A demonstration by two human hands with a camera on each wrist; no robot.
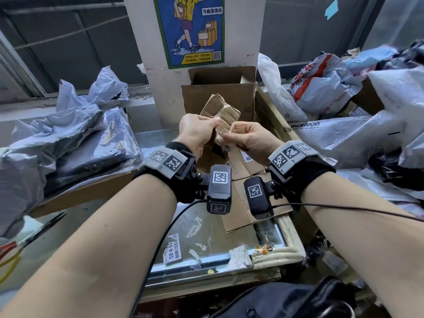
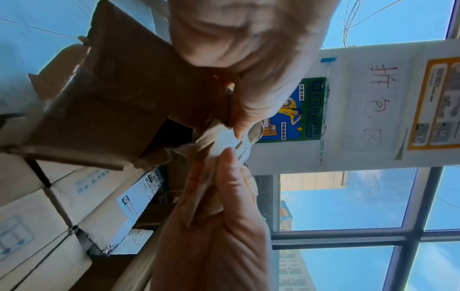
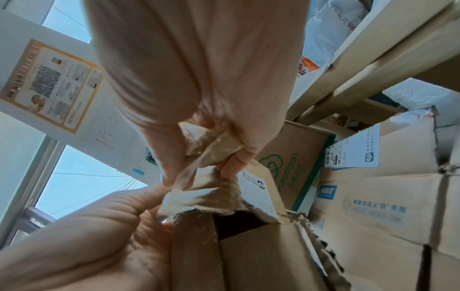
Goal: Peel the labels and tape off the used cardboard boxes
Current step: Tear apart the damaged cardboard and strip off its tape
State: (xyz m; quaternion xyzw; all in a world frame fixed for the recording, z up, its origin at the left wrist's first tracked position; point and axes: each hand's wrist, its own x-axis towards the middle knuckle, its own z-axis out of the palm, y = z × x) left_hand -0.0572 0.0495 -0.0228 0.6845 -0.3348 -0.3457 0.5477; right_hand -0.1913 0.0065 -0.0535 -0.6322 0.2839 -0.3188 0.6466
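Note:
A small crumpled cardboard box (image 1: 223, 109) is held up over the counter between both hands. My left hand (image 1: 202, 127) grips its left side, thumb on top. In the left wrist view the left hand (image 2: 236, 126) pinches the box (image 2: 112, 98) at its taped edge. My right hand (image 1: 238, 134) is curled round a wad of clear brownish tape (image 3: 211, 149) that still runs to the box (image 3: 248, 256). From the right wrist view the right hand (image 3: 224, 157) holds the tape against its palm, while the left hand (image 3: 139, 206) pinches the box corner. The tape (image 2: 224, 139) is stretched between the hands.
An open larger carton (image 1: 220, 88) stands behind the hands against a pillar with a poster (image 1: 190, 31). Flattened cartons (image 1: 241, 161) lie below. Grey plastic mailer bags (image 1: 68, 138) pile up left and right (image 1: 344, 88). The glass counter (image 1: 206, 226) bears label scraps (image 1: 174, 249). Red-and-yellow-handled pliers (image 1: 13, 249) lie at left.

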